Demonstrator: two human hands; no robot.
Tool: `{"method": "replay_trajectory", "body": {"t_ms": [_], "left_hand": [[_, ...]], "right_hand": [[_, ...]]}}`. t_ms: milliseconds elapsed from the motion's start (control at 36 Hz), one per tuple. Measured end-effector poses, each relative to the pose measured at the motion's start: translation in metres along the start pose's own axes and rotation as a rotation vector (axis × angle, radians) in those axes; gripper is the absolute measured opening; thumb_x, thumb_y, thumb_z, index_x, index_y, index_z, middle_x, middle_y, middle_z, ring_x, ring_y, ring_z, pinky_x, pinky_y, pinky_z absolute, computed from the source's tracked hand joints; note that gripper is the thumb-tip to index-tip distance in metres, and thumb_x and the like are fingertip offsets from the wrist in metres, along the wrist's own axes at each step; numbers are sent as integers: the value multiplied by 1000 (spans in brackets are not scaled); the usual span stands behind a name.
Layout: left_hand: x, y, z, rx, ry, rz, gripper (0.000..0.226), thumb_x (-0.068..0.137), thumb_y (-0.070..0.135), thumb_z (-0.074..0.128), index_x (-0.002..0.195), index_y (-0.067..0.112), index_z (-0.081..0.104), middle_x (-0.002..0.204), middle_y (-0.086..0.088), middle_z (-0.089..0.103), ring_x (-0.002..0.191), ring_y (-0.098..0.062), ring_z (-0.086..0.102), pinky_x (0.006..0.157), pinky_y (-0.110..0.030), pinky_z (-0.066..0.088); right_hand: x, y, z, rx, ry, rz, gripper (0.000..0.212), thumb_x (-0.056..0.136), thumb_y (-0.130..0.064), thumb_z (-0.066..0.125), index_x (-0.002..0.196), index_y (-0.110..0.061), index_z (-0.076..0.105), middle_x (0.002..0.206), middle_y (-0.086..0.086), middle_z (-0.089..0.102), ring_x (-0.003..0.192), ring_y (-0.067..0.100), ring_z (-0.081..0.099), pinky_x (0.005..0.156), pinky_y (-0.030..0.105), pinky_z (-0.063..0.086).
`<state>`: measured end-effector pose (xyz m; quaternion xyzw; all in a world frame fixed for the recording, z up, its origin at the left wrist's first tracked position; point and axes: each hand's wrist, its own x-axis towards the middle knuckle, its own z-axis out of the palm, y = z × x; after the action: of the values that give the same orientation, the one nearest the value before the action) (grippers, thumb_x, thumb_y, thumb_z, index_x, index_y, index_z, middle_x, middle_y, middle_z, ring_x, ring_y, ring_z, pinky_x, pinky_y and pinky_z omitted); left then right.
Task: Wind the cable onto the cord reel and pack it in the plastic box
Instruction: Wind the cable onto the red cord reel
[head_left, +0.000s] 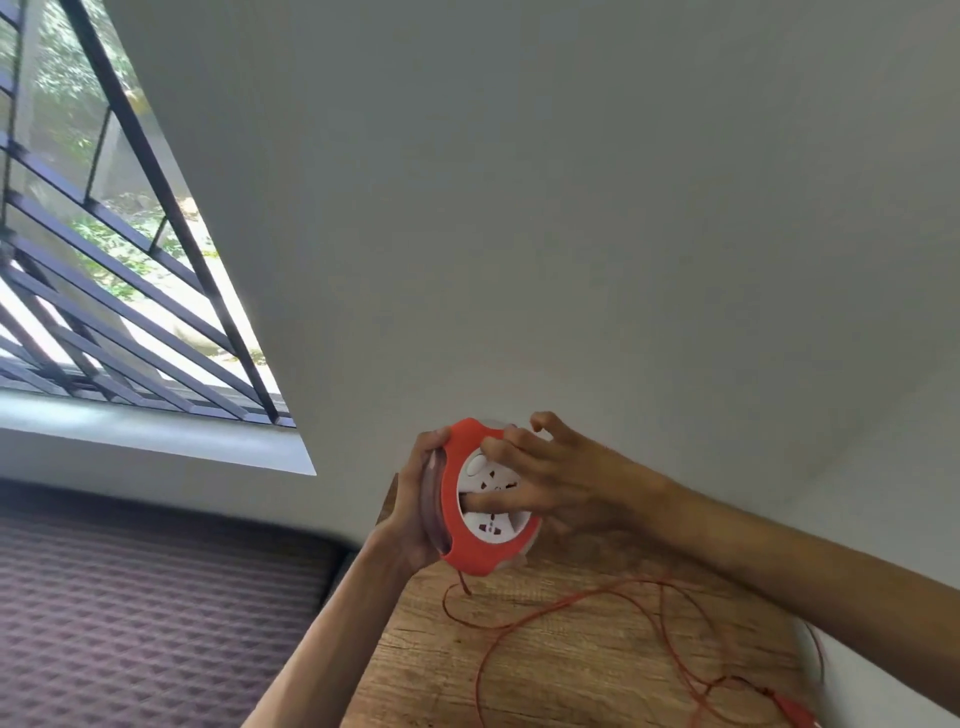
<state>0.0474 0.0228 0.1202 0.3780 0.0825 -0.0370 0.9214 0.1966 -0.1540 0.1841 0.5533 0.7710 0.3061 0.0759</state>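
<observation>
The cord reel (470, 553) is a round orange case with a white socket face, held upright above the wooden table (415, 665). My left hand (415, 514) grips its left rim from behind. Spread over the white face is my right hand (545, 480), with one finger poked into the centre of the face. The thin orange cable (519, 623) hangs from the reel's bottom and lies in loose loops across the table. Its plug end (795, 709) shows at the lower right edge. No plastic box is in view.
A plain grey wall stands right behind the table. A barred window (104, 260) with a sill is at the upper left. A dark patterned mattress (156, 613) lies to the left of the table.
</observation>
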Motion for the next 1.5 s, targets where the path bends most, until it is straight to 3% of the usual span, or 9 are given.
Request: {"method": "replay_trajectory", "body": {"t_ms": [417,528,611,694,778,972,1250,1389,1500], "left_hand": [[8,14,10,66,-17,126,91,89,66,71,158,8,56,143,-28,64,119,-41,69,97,-52,60],[14,2,12,25,16,209,89,96,62,62,160,2,50,147,-28,60,128,-43,64,107,-54,55],[21,1,19,52,120,335,80,91,62,69,150,8,59,134,-25,67,119,-41,68,101,-52,57],[25,-1,21,144,190,399,82,92,59,67,154,8,53,136,-24,67,119,-41,68,96,-51,61],[24,-2,13,96,175,401,87,92,63,67,154,4,51,139,-24,65,121,-41,68,94,-49,63],[21,3,3,-64,52,196,79,101,63,55,154,6,58,142,-23,65,128,-40,65,111,-53,53],[16,1,-7,-92,-56,43,91,98,70,53,165,8,48,144,-26,64,124,-44,67,104,-57,56],[14,-1,-9,-92,17,23,92,91,74,63,155,8,62,135,-25,71,115,-41,72,98,-56,60],[15,-4,-6,-126,7,7,87,91,72,64,148,7,67,130,-25,73,113,-41,74,95,-54,62]], "right_hand": [[19,-7,7,-30,127,160,50,102,-56,51,123,-12,64,73,9,69,65,29,61,72,41,31],[37,-11,-8,321,-2,930,82,84,-92,43,63,-17,69,45,-7,55,41,13,51,64,36,52],[44,-20,-11,1090,-140,1581,85,93,-84,45,69,-9,78,50,-5,66,41,9,59,54,27,48],[44,-31,-3,1514,-75,1767,63,110,-48,47,83,0,79,44,-5,58,31,4,42,43,21,36],[40,-44,-6,1358,-42,1514,60,112,-44,44,86,-6,81,49,-3,62,38,5,52,54,24,48],[9,-31,-1,126,111,170,35,111,-34,47,101,-14,73,100,8,71,89,27,67,72,39,50],[-6,-2,26,71,83,-12,48,108,-27,56,150,-34,33,144,23,48,107,33,61,72,40,55],[-1,-8,12,237,-34,115,46,114,-46,19,154,-38,40,144,25,49,93,33,65,70,39,55],[7,-18,3,264,-5,150,50,111,-45,43,161,-40,39,133,25,56,104,32,64,71,38,57]]}}
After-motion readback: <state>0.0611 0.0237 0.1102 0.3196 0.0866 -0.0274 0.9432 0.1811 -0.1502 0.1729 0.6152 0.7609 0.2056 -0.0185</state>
